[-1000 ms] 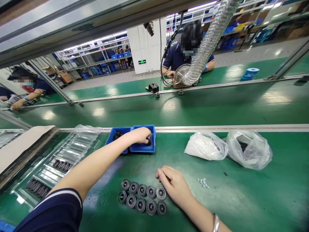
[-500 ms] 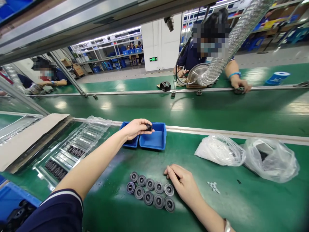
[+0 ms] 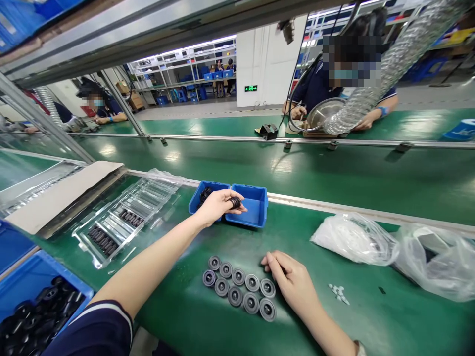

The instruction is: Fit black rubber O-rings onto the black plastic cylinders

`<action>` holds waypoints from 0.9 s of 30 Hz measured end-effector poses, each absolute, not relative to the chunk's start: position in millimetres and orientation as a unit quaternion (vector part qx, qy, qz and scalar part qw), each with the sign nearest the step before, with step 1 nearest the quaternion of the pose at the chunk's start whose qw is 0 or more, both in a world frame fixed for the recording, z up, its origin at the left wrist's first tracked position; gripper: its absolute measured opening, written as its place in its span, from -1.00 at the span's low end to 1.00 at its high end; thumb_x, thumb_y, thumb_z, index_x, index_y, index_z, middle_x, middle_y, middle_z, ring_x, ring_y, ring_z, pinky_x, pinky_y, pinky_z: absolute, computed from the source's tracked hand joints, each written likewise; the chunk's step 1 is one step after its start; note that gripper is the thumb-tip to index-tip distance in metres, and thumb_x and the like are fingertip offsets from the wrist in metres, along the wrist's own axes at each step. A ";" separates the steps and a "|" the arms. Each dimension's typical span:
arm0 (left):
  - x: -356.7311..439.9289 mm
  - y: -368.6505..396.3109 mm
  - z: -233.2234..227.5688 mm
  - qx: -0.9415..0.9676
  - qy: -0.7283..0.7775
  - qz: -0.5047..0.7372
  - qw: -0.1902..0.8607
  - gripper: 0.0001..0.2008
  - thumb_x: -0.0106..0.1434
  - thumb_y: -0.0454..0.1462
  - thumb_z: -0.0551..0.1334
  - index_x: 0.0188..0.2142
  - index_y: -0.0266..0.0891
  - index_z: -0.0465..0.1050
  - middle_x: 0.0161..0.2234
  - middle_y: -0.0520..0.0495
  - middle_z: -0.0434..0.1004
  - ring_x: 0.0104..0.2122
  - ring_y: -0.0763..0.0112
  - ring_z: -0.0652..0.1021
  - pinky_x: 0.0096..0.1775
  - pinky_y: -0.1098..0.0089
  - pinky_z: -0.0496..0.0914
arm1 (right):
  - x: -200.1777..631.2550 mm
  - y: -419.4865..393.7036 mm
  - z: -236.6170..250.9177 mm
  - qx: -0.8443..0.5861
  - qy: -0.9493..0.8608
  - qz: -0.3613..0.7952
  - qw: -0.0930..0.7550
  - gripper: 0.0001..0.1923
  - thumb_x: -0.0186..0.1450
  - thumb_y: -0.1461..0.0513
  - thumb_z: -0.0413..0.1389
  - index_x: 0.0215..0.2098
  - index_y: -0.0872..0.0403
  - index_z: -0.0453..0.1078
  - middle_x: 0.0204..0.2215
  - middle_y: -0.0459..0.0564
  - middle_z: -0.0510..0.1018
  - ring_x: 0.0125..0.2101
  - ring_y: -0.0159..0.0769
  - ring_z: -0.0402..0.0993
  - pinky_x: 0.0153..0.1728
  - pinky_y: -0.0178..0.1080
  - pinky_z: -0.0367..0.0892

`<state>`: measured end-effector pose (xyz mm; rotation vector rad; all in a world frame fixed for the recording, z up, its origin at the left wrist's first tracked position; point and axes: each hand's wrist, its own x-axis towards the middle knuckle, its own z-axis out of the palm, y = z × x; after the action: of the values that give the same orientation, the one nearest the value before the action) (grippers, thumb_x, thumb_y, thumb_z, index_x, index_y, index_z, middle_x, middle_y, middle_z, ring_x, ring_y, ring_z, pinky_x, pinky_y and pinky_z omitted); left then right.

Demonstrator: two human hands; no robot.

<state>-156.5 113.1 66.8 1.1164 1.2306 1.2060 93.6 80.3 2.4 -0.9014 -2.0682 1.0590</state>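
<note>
My left hand is closed on a short stack of black rings, pinched between thumb and fingers. It hovers by the near side of two blue bins, partly covering both. Black rings lie in the left bin; a bare blue floor shows in the right bin. Closer to me, round grey-black parts with hollow centres stand in two rows on the green tabletop. Beside their right end rests my right hand, its fingers curled together; whatever they may hold is hidden.
At left are a clear plastic tray with black parts, a cardboard sheet and a blue crate of black parts. Plastic bags and small white pieces lie right. A co-worker sits across the bench.
The view has swung left. My left hand has come slightly nearer me, uncovering rings in the left bin. My right hand stays put. The co-worker's hand has drawn back from the rail.
</note>
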 end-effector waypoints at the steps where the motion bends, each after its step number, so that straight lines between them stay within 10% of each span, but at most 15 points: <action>1: -155.5 106.4 64.1 0.472 0.514 0.503 0.509 -0.86 0.30 -0.28 0.24 -0.22 -0.36 0.41 -0.41 -0.09 0.58 -0.31 0.35 0.66 -0.20 0.38 0.53 | 93.6 80.3 3.0 -0.343 -0.788 0.400 0.318 -0.61 0.44 0.09 -0.07 -0.44 0.05 0.42 -0.52 -0.07 0.50 -0.46 -0.30 0.47 -0.36 -0.27 0.32; 14: -184.7 27.5 28.6 0.513 0.508 0.520 0.456 -0.80 0.31 -0.21 0.18 -0.19 -0.32 0.43 -0.35 -0.06 0.50 -0.36 0.37 0.63 -0.33 0.42 0.51 | 91.9 73.3 15.8 -0.300 -0.863 0.252 0.318 -0.80 0.41 0.19 -0.02 -0.11 0.07 0.40 -0.18 0.11 0.52 -0.14 -0.17 0.46 -0.09 -0.11 0.37; 27: -196.3 17.6 6.5 0.502 0.512 0.526 0.457 -0.79 0.32 -0.23 0.15 -0.16 -0.33 0.44 -0.46 -0.01 0.50 -0.51 0.50 0.56 -0.40 0.49 0.46 | 18.9 -1.7 37.1 -0.178 -0.974 0.045 0.134 -0.47 0.27 0.07 0.20 0.20 -0.13 0.29 0.18 0.30 0.30 0.19 0.22 0.20 0.06 0.33 0.20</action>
<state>-196.3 17.6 6.5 1.2388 1.2619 1.2976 18.9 -1.7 37.1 -0.5173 -2.8221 0.1306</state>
